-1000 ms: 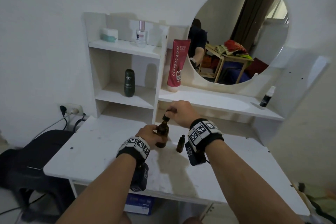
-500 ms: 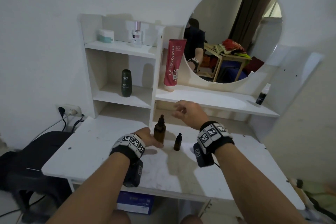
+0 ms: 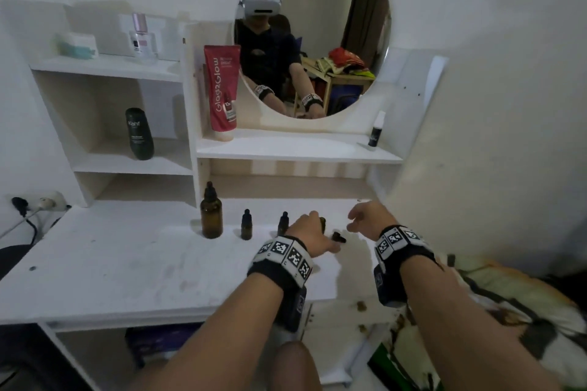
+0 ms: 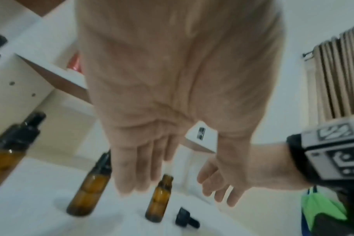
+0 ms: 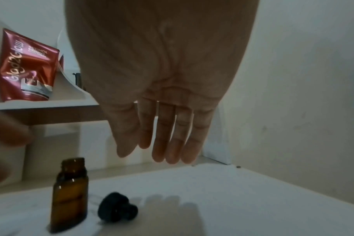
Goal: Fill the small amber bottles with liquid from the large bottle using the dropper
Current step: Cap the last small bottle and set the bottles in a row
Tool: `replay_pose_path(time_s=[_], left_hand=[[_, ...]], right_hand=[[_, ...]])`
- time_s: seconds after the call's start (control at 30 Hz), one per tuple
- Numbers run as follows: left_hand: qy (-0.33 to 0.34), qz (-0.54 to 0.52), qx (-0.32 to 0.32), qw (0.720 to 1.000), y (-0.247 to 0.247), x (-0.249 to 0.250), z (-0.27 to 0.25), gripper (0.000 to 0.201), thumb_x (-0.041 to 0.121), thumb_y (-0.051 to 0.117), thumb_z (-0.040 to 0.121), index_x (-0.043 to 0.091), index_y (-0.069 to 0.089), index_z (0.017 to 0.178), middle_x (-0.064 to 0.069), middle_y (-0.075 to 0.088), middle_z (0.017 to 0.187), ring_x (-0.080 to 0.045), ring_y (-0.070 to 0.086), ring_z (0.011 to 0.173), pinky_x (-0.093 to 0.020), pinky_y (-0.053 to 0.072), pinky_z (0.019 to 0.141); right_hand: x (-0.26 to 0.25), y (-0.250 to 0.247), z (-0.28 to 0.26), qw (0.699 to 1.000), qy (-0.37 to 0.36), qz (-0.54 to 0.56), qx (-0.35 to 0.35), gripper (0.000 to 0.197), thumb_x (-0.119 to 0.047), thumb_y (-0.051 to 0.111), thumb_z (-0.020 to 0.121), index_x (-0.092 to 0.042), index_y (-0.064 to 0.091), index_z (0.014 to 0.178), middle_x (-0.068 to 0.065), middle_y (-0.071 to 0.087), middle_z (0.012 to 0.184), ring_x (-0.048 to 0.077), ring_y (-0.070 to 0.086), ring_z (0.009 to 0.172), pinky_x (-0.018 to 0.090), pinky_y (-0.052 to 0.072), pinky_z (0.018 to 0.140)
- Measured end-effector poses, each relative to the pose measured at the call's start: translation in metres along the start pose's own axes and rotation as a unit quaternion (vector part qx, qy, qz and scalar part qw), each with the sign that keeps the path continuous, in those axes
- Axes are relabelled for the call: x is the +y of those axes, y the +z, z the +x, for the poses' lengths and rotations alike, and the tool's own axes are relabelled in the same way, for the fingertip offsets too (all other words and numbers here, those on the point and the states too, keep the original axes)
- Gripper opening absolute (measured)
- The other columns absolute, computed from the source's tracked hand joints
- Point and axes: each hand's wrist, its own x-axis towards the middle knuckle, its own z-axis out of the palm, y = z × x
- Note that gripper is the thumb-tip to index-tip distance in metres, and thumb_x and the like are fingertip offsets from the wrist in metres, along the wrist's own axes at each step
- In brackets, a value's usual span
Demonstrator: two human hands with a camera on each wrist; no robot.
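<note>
Head view: high, looks forward-down over both forearms at desk (image 3: 95, 263). Wrist views: low, close under each palm, facing along fingers. All three share open small bottle (image 4: 159, 201) and loose cap (image 5: 117, 209).

The red tube (image 3: 222, 92) on the mirror shelf reads "Glad2Glow" (smaller print blurred, perhaps "10x"); the dark green bottle (image 3: 139, 133) in the cubby reads "Kahf".
</note>
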Motion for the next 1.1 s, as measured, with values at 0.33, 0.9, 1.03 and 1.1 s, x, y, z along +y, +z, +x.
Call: replay_pose_path(time_s=[0.33, 0.9, 1.03, 1.1], left_hand=[[-0.101, -0.034, 0.081, 0.991, 0.031, -0.007, 0.06, 0.066, 0.04, 0.077, 0.074, 0.005, 0.049, 0.123, -0.01, 0.053, 0.123, -0.027, 0.058, 0.111, -0.034, 0.043, 0.098], [-0.093, -0.029, 0.107, 0.99, 0.044, -0.019, 0.087, 0.016, 0.026, 0.06, 0.083, 0.017, 0.058, 0.07, -0.001, 0.059, 0.073, -0.023, 0.056, 0.077, -0.029, 0.044, 0.08], [-0.095, -0.022, 0.108, 0.989, 0.044, -0.021, 0.088, 0.015, 0.029, 0.059, 0.082, 0.016, 0.059, 0.073, 0.0, 0.06, 0.076, -0.022, 0.056, 0.077, -0.027, 0.042, 0.079], [-0.099, -0.018, 0.112, 0.989, 0.045, -0.021, 0.089, 0.018, 0.03, 0.058, 0.081, 0.017, 0.056, 0.068, 0.0, 0.059, 0.072, -0.023, 0.059, 0.077, -0.03, 0.043, 0.091]], right_hand=[[0.006, 0.031, 0.005, 0.998, 0.002, -0.036, -0.051, 0.04, -0.038, 0.076, 0.071, -0.023, 0.067, 0.107, 0.002, 0.067, 0.108, 0.022, 0.064, 0.098, 0.032, 0.053, 0.085], [-0.02, -0.063, 0.009, 0.987, -0.148, -0.067, -0.003, 0.016, -0.007, 0.075, 0.073, -0.014, 0.065, 0.084, -0.003, 0.059, 0.08, 0.016, 0.055, 0.074, 0.026, 0.042, 0.066], [-0.04, -0.06, 0.009, 0.98, -0.177, -0.09, -0.02, 0.014, -0.013, 0.074, 0.077, -0.017, 0.069, 0.09, -0.005, 0.062, 0.083, 0.016, 0.059, 0.08, 0.03, 0.05, 0.073], [-0.046, -0.058, 0.009, 0.977, -0.182, -0.103, -0.022, 0.014, -0.013, 0.073, 0.078, -0.016, 0.07, 0.092, -0.004, 0.064, 0.085, 0.017, 0.06, 0.083, 0.032, 0.052, 0.078]])
